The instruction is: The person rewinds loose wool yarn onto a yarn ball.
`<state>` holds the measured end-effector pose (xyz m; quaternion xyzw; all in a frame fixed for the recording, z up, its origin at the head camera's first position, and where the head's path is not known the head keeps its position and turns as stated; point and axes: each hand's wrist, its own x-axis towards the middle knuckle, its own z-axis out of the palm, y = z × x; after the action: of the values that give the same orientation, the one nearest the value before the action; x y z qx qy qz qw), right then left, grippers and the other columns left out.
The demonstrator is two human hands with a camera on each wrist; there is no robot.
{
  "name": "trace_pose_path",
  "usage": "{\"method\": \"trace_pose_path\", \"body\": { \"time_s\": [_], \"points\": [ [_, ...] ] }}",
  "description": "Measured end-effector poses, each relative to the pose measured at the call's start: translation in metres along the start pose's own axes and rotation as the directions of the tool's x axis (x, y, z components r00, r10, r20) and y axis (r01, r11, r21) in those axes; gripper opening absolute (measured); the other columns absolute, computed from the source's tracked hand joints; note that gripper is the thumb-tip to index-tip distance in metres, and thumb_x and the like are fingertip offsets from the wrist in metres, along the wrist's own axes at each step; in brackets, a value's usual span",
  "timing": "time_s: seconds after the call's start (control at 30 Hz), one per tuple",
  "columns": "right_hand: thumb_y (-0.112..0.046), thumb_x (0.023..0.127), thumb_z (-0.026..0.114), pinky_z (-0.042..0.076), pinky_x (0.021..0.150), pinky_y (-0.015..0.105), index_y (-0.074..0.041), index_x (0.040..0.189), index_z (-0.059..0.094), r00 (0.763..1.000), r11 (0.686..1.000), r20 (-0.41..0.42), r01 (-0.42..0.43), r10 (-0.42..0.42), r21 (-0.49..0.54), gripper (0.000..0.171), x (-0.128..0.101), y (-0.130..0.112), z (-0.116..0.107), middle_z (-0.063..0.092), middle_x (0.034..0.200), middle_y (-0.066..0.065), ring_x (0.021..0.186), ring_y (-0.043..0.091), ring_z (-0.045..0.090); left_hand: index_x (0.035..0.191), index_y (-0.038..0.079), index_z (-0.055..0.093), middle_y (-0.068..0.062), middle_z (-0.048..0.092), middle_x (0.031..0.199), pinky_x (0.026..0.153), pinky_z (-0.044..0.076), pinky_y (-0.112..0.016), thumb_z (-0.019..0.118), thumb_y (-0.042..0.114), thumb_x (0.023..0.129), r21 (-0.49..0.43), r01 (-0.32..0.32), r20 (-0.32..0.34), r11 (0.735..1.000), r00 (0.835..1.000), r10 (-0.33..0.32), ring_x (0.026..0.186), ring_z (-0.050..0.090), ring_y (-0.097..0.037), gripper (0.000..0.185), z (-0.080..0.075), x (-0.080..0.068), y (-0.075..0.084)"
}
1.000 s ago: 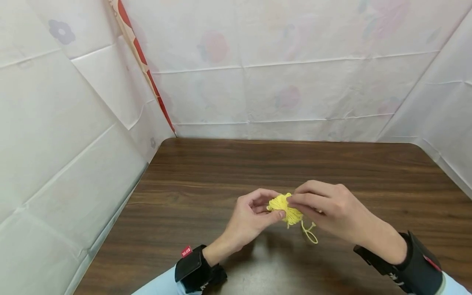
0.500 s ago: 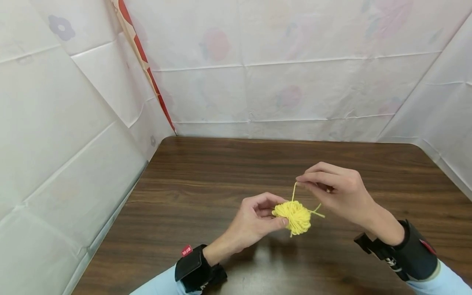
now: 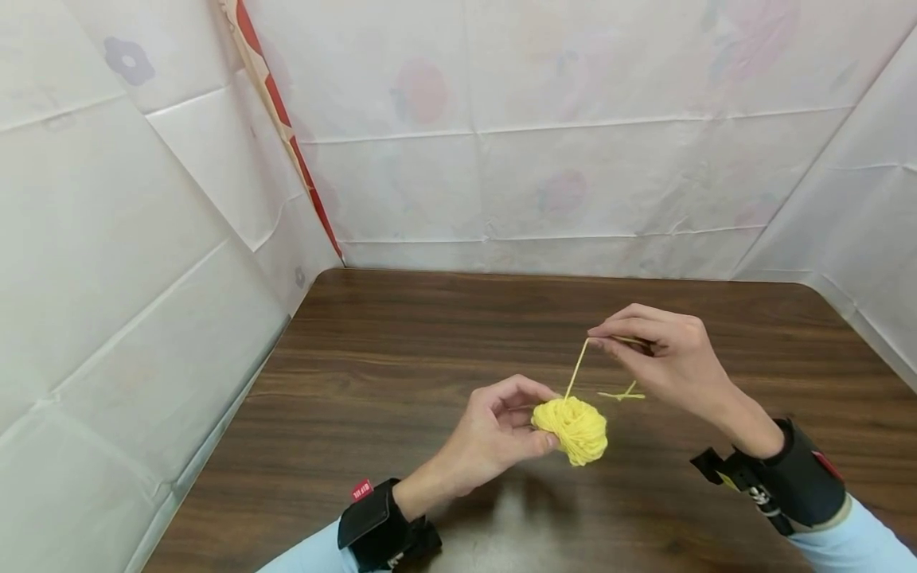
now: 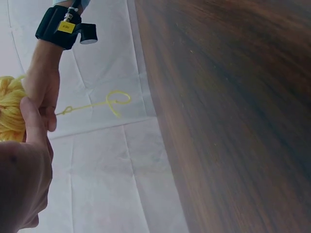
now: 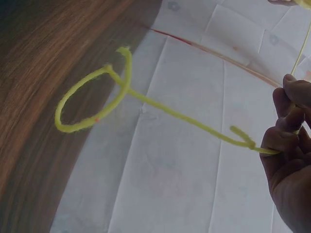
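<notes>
Right hand pinches the yarn strand between thumb and forefinger, raised far-right of the yarn ball; left hand grips that ball above the table; unwinding seems underway; next likely calls for steady pulling.

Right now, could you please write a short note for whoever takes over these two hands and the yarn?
Left hand: grips the yellow yarn ball between thumb and fingers, just above the wooden table.
Right hand: pinches the loose strand, raised above and to the right of the ball, so the strand runs taut between them.
The strand's free tail hangs past the right fingers and ends in a small loop.
Done: a short length is off the ball.
Left: nearly all the yarn is wound on the ball.
</notes>
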<state>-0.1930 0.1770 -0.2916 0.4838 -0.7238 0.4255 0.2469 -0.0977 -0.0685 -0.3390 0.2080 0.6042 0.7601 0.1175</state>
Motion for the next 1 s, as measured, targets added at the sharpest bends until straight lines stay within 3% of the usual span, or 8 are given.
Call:
{"method": "trace_pose_path", "body": {
  "time_s": [0.07,0.2,0.4,0.5,0.67,0.87,1.0],
  "points": [
    [-0.007,0.090,0.077,0.036,0.050,0.012,-0.006,0.094,0.079,1.000,1.000,0.010,-0.018,0.018,-0.015,0.004,-0.002,0.001,-0.002,0.074,0.086,0.006,0.060,-0.004,0.049,0.125,-0.012,0.055,-0.018,0.066,0.120,0.087,0.060,-0.024,0.076,0.002,0.086,-0.034,-0.035,0.003,0.999,0.999,0.035,0.102,0.070,-0.008,0.047,0.000,0.000,0.000],
    [0.010,0.079,0.080,0.036,0.050,0.011,-0.009,0.094,0.079,0.993,0.994,0.059,-0.096,0.099,-0.052,0.024,-0.009,-0.001,-0.005,0.074,0.087,0.001,0.061,-0.005,0.049,0.126,-0.016,0.050,-0.001,0.066,0.118,0.084,0.062,-0.025,0.077,0.005,0.087,-0.113,-0.075,-0.018,0.991,0.997,0.073,0.099,0.071,-0.010,0.052,0.000,0.001,0.001],
    [0.017,0.073,0.080,0.038,0.050,0.007,-0.020,0.095,0.077,0.971,0.985,0.185,-0.132,0.151,-0.111,0.043,-0.024,-0.005,-0.005,0.073,0.088,-0.009,0.060,-0.010,0.048,0.123,-0.003,0.055,-0.001,0.066,0.116,0.087,0.063,-0.033,0.068,-0.004,0.087,-0.235,-0.014,-0.141,0.972,0.990,-0.020,0.100,0.070,-0.013,0.039,0.001,0.001,0.006],
    [0.014,0.073,0.082,0.036,0.048,0.005,-0.023,0.094,0.076,0.957,0.987,0.251,-0.123,0.145,-0.100,0.043,-0.033,-0.008,-0.001,0.073,0.088,-0.011,0.058,-0.012,0.041,0.123,0.003,0.055,-0.004,0.065,0.117,0.090,0.062,-0.034,0.065,-0.003,0.089,-0.276,0.020,-0.204,0.961,0.976,-0.079,0.103,0.070,-0.015,0.036,0.000,0.002,0.008],
    [0.013,0.072,0.082,0.040,0.051,0.004,-0.022,0.094,0.075,0.941,0.993,0.317,-0.115,0.120,-0.035,0.043,-0.047,-0.020,0.010,0.072,0.089,-0.013,0.064,-0.013,0.048,0.123,0.001,0.053,-0.008,0.065,0.120,0.093,0.061,-0.035,0.065,-0.003,0.092,-0.301,0.041,-0.307,0.953,0.942,-0.137,0.106,0.071,-0.017,0.034,-0.001,0.003,0.010],
    [0.009,0.076,0.082,0.038,0.053,0.001,-0.022,0.097,0.073,0.932,0.995,0.360,-0.079,0.053,0.056,0.039,-0.051,-0.039,0.022,0.069,0.090,-0.012,0.064,-0.013,0.046,0.118,0.000,0.055,-0.011,0.065,0.118,0.090,0.063,-0.036,0.067,-0.005,0.090,-0.291,0.044,-0.402,0.956,0.901,-0.164,0.101,0.072,-0.019,0.031,0.001,0.007,0.007],
    [-0.006,0.088,0.079,0.037,0.055,0.000,-0.023,0.099,0.072,0.923,0.996,0.385,-0.056,0.023,0.075,0.021,-0.050,-0.050,0.025,0.067,0.091,-0.013,0.066,-0.013,0.046,0.117,-0.003,0.057,-0.012,0.066,0.115,0.089,0.063,-0.040,0.070,-0.004,0.089,-0.223,0.047,-0.443,0.974,0.885,-0.144,0.098,0.073,-0.019,0.031,0.001,0.008,0.005]
  ]
}}
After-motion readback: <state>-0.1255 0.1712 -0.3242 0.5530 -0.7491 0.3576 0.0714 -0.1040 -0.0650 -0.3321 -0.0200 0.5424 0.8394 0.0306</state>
